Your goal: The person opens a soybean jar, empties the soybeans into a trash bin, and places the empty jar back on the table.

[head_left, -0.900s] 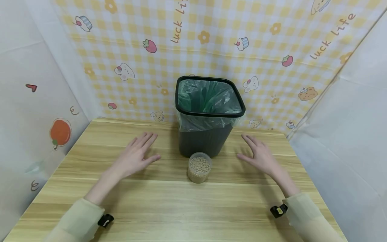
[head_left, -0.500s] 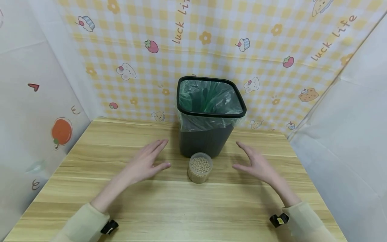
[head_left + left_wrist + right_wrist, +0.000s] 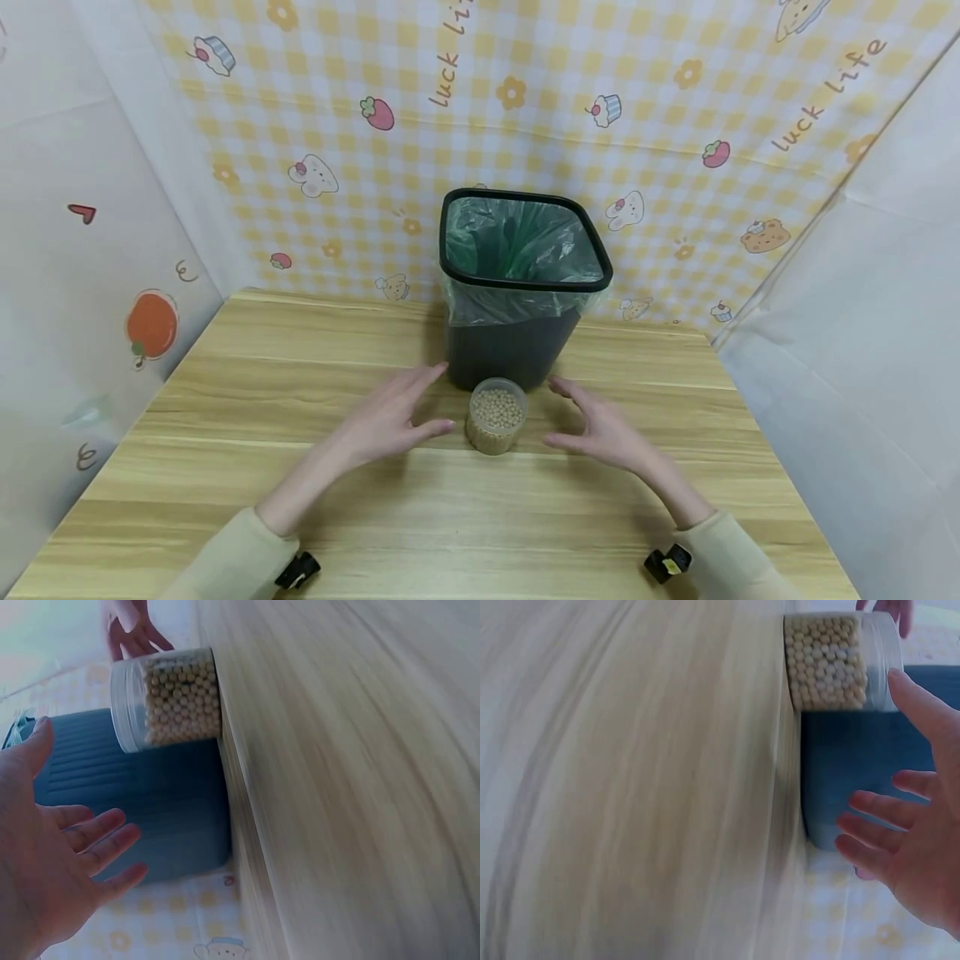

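While both bare hands stood spread on either side of it, the clear cylindrical plastic jar of pale round beans (image 3: 496, 415) sat upright on the light wood-grain table (image 3: 465, 525), just at the near side of the dark grey plastic bin (image 3: 498, 354) with its translucent liner (image 3: 502, 310). The left hand (image 3: 390, 421) and the right hand (image 3: 603, 429) held nothing; on each, the thumb stood well away from the fingers, leaving a wide gap on the side facing the jar. A good hold seemed to call for both palms meeting the wall together at one height, with light, even pressure, since a push from one side could tip the jar or spill the beans. The fingers at the far side probably needed care to slip past the bin without nudging it. Whether the jar had a clear lid or an open mouth could not be told, nor whether the jar or the left fingertips touched the bin. The bin's floor was lost in the liner's folds, and the beige sleeves (image 3: 232, 558) ran out of the head view at the near edge.
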Motion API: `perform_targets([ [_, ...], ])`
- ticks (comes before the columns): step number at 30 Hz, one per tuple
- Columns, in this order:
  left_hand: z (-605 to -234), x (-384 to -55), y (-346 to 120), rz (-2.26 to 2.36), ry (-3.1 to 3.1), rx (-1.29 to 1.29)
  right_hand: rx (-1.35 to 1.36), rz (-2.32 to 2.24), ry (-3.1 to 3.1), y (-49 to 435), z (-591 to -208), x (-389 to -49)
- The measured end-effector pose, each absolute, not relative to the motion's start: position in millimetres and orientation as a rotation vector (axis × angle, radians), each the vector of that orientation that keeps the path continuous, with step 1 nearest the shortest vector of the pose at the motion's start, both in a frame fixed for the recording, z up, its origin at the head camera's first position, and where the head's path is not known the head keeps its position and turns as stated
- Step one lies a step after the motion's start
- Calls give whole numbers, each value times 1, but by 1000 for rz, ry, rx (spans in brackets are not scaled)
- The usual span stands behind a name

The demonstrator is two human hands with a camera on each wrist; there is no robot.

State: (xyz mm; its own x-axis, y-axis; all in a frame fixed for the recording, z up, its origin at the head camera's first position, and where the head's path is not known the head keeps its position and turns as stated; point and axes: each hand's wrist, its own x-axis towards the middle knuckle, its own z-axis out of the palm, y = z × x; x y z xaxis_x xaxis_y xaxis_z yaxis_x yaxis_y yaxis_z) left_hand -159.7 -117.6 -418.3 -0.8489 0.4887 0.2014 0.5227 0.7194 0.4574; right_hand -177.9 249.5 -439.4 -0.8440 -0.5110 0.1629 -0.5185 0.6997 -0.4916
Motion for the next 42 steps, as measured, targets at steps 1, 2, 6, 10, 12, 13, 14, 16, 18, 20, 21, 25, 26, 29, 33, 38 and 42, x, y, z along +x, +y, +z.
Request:
perform_targets([
  [1,-419,-160,-115,-798,-2852,-845,886,851,-2880,247,-440,-177],
  [2,-419,-160,-113,-805,-2855,-848,900,873,-2875,244,-441,-177],
  [6,-419,-161,-100,-827,-2870,-851,938,1006,-2893,233,-443,-179],
  [10,-419,-165,-85,-817,-2880,-853,919,1159,-2939,222,-446,-180],
  [12,-419,-167,-79,-806,-2878,-861,904,1214,-2956,217,-447,-182],
  [13,-419,-168,-76,-805,-2880,-863,905,1238,-2959,216,-448,-183],
  [14,-418,-168,-73,-805,-2884,-862,909,1261,-2960,214,-449,-184],
  [16,-419,-170,-68,-800,-2886,-859,926,1334,-2959,212,-450,-187],
  [18,-420,-172,-63,-805,-2900,-854,945,1386,-2963,210,-451,-189],
  [20,-422,-173,-59,-819,-2913,-853,973,1417,-2967,207,-452,-192],
  [21,-423,-173,-57,-823,-2920,-854,987,1420,-2969,206,-452,-193],
  [25,-427,-173,-51,-867,-2925,-860,1006,1416,-2991,199,-453,-196],
  [26,-427,-173,-50,-870,-2925,-853,1008,1415,-2989,197,-454,-197],
  [29,-429,-173,-46,-876,-2922,-821,993,1400,-2992,191,-456,-200],
  [33,-430,-173,-43,-868,-2921,-764,971,1405,-2978,187,-459,-204],
  [38,-426,-171,-42,-886,-2928,-733,976,1457,-2953,189,-460,-206],
  [42,-418,-165,-45,-929,-2861,-775,995,1637,-2878,193,-455,-205],
])
